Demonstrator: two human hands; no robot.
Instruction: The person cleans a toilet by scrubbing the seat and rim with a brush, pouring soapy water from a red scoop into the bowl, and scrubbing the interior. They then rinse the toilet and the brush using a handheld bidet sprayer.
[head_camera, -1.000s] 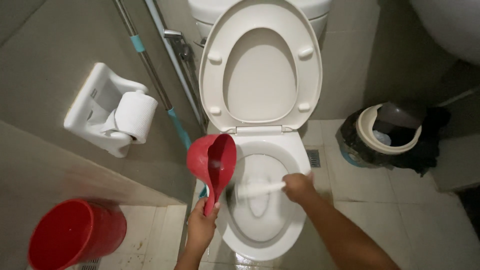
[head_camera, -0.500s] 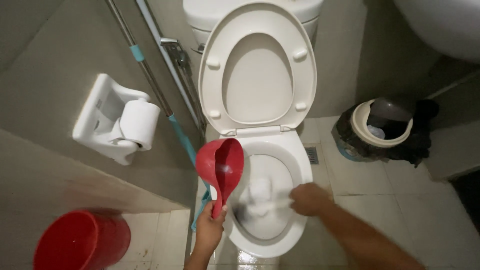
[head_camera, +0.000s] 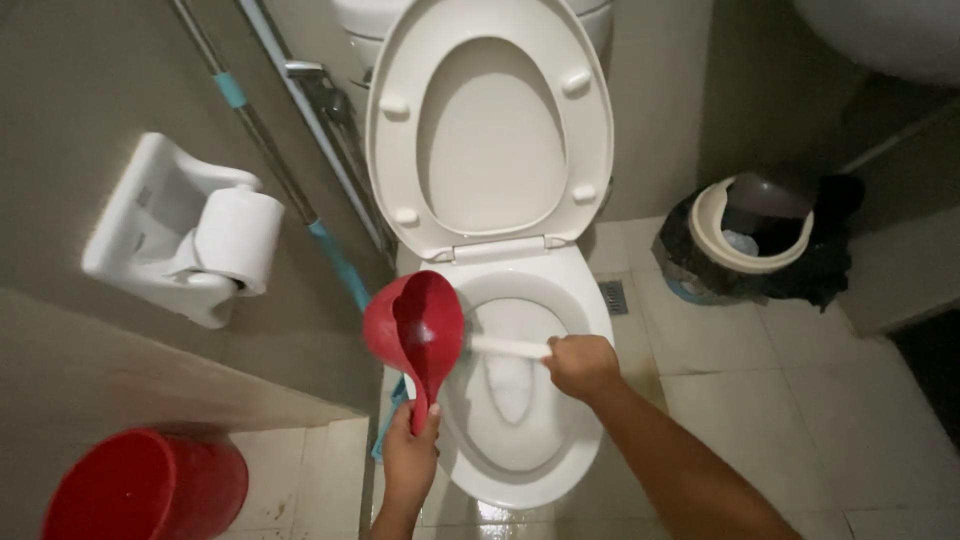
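Scrubbing step in hand, by the look of it: toilet bowl (head_camera: 520, 400) open, seat and lid (head_camera: 490, 120) raised against the tank.

Right hand (head_camera: 583, 366) over the right side of the bowl, fingers curled fully shut around a white brush handle (head_camera: 508, 347) that runs left across the bowl; brush head hidden behind the scoop.

Left hand (head_camera: 410, 455) at the near left rim, fingers wrapped closed on the stem of a red water scoop (head_camera: 415, 325), cup held tilted above the bowl's left edge. Cannot tell if it holds water.

Next move likely calls for steady scoop tilt over the bowl, kept clear of the brush.

Red bucket (head_camera: 145, 485) near left on the floor; toilet paper holder (head_camera: 185, 240) on left wall; lined bin (head_camera: 755, 235) far right.
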